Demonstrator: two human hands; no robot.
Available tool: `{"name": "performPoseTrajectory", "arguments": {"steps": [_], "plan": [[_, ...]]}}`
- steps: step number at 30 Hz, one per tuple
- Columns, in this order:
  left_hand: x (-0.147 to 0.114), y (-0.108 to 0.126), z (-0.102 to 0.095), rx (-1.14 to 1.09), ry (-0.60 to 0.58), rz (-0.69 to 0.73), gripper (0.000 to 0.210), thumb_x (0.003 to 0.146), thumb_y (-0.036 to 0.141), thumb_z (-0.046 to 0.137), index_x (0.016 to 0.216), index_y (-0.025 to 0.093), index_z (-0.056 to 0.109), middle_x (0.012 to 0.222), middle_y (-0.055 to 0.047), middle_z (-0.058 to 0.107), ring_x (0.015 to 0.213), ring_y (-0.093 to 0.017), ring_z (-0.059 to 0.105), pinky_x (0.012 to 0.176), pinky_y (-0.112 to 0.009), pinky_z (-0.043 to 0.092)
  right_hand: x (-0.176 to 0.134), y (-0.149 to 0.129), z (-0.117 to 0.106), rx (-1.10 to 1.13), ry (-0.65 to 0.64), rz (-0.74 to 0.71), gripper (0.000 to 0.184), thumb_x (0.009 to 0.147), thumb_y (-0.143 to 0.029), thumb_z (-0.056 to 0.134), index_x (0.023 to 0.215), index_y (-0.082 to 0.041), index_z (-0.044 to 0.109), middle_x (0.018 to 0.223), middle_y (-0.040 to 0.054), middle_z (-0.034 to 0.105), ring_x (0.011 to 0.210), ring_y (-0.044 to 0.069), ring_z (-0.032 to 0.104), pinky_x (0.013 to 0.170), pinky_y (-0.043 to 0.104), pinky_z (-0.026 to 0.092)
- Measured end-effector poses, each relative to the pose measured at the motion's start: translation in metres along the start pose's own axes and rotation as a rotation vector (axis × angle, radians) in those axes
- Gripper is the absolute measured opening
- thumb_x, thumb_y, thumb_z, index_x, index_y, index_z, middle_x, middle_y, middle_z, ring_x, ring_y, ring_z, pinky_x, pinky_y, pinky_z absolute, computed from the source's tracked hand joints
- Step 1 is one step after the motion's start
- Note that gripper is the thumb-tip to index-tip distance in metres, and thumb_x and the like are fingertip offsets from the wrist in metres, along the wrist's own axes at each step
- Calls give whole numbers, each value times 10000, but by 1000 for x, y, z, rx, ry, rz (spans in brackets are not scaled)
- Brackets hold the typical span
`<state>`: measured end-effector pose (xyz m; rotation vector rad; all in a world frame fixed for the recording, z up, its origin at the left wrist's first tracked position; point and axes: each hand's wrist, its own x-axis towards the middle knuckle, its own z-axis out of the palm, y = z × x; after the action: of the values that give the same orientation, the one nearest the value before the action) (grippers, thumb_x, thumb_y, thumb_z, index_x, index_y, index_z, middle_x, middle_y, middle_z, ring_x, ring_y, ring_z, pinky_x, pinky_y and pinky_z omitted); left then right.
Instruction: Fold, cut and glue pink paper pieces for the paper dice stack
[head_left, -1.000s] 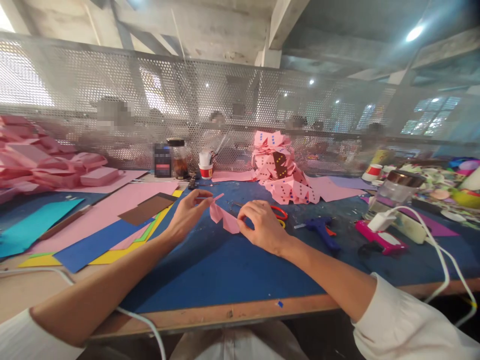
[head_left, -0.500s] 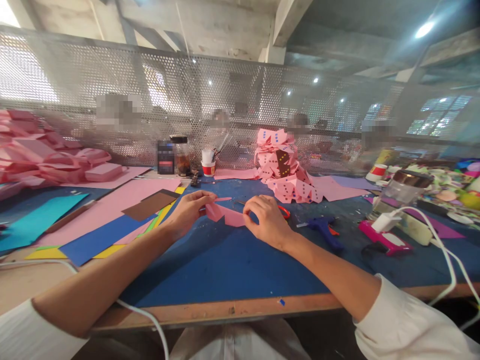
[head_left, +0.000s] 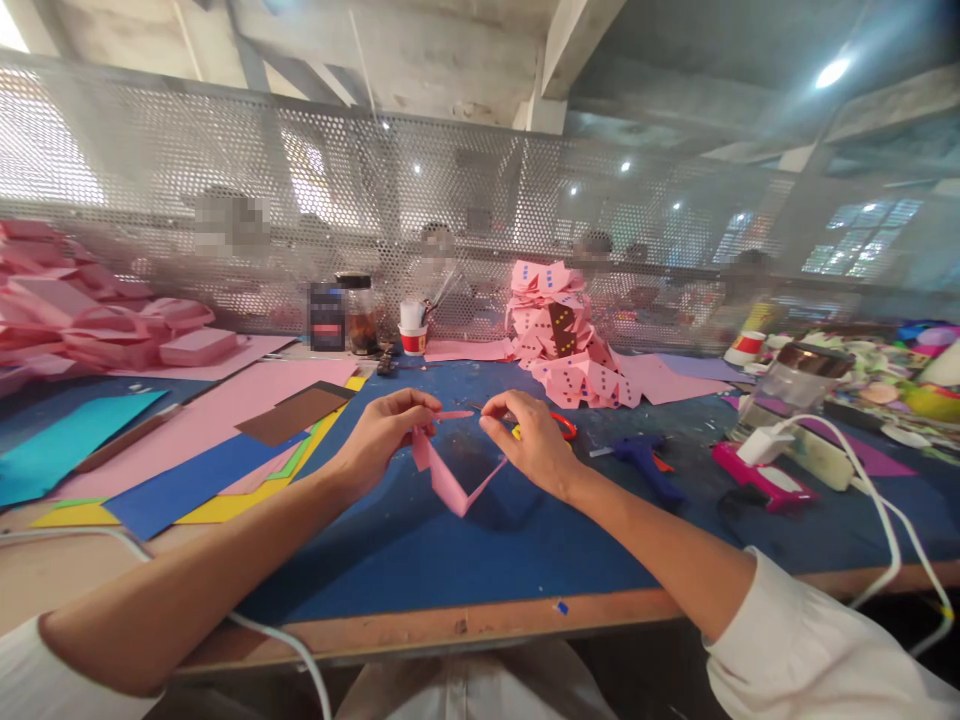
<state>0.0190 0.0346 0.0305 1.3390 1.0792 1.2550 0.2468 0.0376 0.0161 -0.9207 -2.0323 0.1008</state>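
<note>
A folded pink paper strip [head_left: 450,488] hangs in a V shape above the blue mat [head_left: 420,560]. My left hand [head_left: 390,432] pinches its left part between thumb and fingers. From that pinch a narrow pink flap points right, toward the fingertips of my right hand [head_left: 534,440]. These fingers are curled together, and the strip's right end reaches the underside of this hand. Whether they grip it is hidden. Just behind my right hand lie scissors with red-orange handles [head_left: 566,427]. A blue glue gun [head_left: 646,462] rests to the right.
Behind stands a stack of pink folded pieces with dots [head_left: 559,335]. Coloured paper sheets [head_left: 202,480] lie left, near a pink paper pile [head_left: 67,300]. At right are a magenta power strip [head_left: 761,478], a white cable [head_left: 874,470] and a clear jar [head_left: 795,385].
The pink strip's middle has dropped into a deeper V. My right hand has shifted slightly, its fingertips now beside the narrow flap. My left hand still pinches the strip.
</note>
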Motion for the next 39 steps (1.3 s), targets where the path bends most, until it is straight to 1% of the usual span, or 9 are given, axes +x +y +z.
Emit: {"name": "performPoseTrajectory", "arguments": {"steps": [3, 5, 9, 14, 19, 24, 32, 36, 39], "plan": [[-6, 2, 6, 5, -40, -4, 190, 692, 301, 769, 829, 181, 715, 708, 4, 658, 683, -138, 606, 660, -244, 473, 2, 1, 1, 60, -3, 31, 94, 966, -253, 638, 1056, -224, 644, 1011, 32, 724, 966, 188, 675, 905, 349, 481], [-8, 2, 9, 15, -64, -4, 192, 694, 312, 773, 829, 187, 719, 709, 2, 664, 678, -143, 607, 659, -252, 476, 2, 1, 2, 84, -30, 31, 102, 964, -262, 651, 1058, -223, 666, 1001, 32, 730, 955, 184, 683, 897, 343, 497], [-11, 1, 12, 35, -91, 32, 195, 695, 330, 767, 822, 191, 719, 719, -9, 665, 665, -156, 607, 644, -273, 480, 2, 1, 5, 107, -55, 12, 68, 951, -271, 682, 976, -211, 703, 933, 24, 735, 879, 170, 689, 844, 317, 515], [-12, -2, 13, 130, -114, 89, 202, 736, 339, 751, 863, 188, 708, 720, -16, 669, 657, -166, 605, 641, -289, 485, 1, 3, 7, 91, -89, 8, 46, 928, -203, 698, 883, -206, 700, 845, 2, 721, 778, 152, 669, 769, 285, 499], [-13, -5, 12, 284, -168, 188, 233, 812, 391, 737, 924, 188, 722, 724, -11, 670, 661, -164, 591, 632, -281, 464, 0, 1, 8, -19, -62, -51, 74, 911, -191, 719, 859, -203, 667, 820, -8, 704, 789, 164, 655, 810, 315, 455], [-10, -8, 11, 312, -185, 153, 285, 801, 438, 751, 932, 184, 769, 749, -28, 693, 670, -167, 587, 632, -284, 446, -2, -6, 9, -83, -44, -124, 92, 917, -174, 705, 862, -207, 640, 839, -12, 708, 821, 166, 650, 868, 337, 415], [-11, -3, 14, 299, -166, 159, 222, 756, 404, 768, 788, 187, 739, 724, -26, 696, 679, -181, 616, 642, -289, 462, -3, -11, 10, -82, -41, -150, 92, 930, -183, 677, 865, -217, 621, 849, -9, 707, 854, 176, 643, 928, 361, 403], [-14, 1, 16, 267, -144, 151, 211, 737, 389, 765, 764, 184, 719, 690, -15, 668, 651, -171, 599, 628, -284, 460, -2, -14, 9, -3, -32, -103, 69, 964, -197, 635, 900, -222, 634, 872, -9, 719, 852, 167, 659, 899, 347, 423], [-15, 5, 17, 244, -123, 146, 203, 728, 380, 760, 757, 184, 711, 671, -8, 650, 631, -165, 584, 618, -284, 457, 0, -16, 6, 60, -19, -61, 92, 996, -221, 590, 923, -227, 645, 903, 0, 730, 863, 166, 667, 879, 332, 445]]}}
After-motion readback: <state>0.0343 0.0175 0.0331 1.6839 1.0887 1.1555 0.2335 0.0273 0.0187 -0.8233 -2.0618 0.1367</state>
